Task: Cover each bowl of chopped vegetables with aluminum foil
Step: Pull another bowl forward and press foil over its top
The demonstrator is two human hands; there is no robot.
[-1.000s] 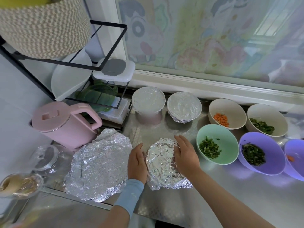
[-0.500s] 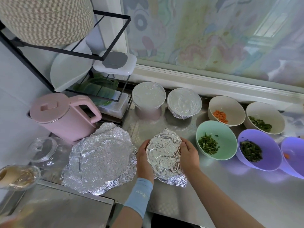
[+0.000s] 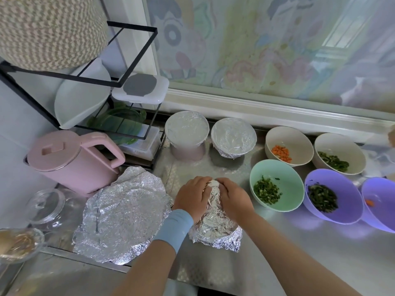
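Surface: the steel counter (image 3: 299, 242) is carrying everything, spreading out under and around both hands.
Back left: the wire rack (image 3: 132, 28) is standing well beyond the grip, with a woven basket (image 3: 49, 28) sitting on top.
Left neighbour: the loose foil sheet (image 3: 121, 214) is lying crumpled just left of the grip, its edge reaching the blue band (image 3: 173, 226) on the left wrist.
Beyond the sheet: the pink jug (image 3: 70, 161) is sitting with its handle pointing toward the hands.
Task's thing: the foil-wrapped bowl (image 3: 215, 227) is sitting on the counter right under the grip, its foil skirt flaring toward the person.
Right of the grip: the mint bowl (image 3: 276, 184) of chopped greens is sitting just beside the right hand. The purple bowl (image 3: 332, 195) of greens and the edge purple bowl (image 3: 378, 201) are lining up past it. The carrot bowl (image 3: 288, 146) and the beige greens bowl (image 3: 339, 152) are waiting behind, all uncovered.
Ahead of the fingertips: the covered pink bowl (image 3: 186, 130) and the covered round bowl (image 3: 233, 134) are standing apart from the hands.
Grip: the left hand (image 3: 190, 197) and right hand (image 3: 233, 197) are curling over the foil top, clamping it, fingertips meeting.
In the way: the hands are hiding the bowl's far rim.
Far left: the glass lid (image 3: 46, 205) is lying near the frame edge.
Change: half a second ago the hands were cupping the bowl's sides with the foil top showing between them; now they are closing together over it, squeezing the foil into a narrow ridge.
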